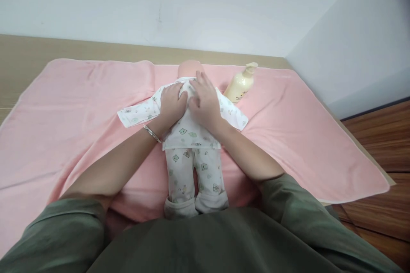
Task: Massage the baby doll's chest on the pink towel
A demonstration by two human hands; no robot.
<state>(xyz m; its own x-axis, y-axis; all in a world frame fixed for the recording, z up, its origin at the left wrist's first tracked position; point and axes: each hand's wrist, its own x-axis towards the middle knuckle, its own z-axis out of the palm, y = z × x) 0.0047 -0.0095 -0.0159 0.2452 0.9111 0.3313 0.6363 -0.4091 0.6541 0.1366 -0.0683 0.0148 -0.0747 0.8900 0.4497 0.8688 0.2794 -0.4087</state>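
Observation:
A baby doll lies on a pink blanket (105,89), its bald head (189,68) toward the wall. It wears a white printed top (192,134) with the sleeves spread to both sides, and matching trousers (208,170) with turned-up cuffs. My left hand (173,101) rests on the upper left of the top, fingers laid over the cloth. My right hand (205,99) lies on the upper right of it, fingers extended toward the doll's neck. Neither hand has anything lifted. Between the two thumbs a strip of the top shows.
A cream pump bottle (239,85) stands tilted in view on the blanket, right of the doll. The wooden table edge (105,51) runs along a white wall. Brown wooden panels (381,136) are at the right.

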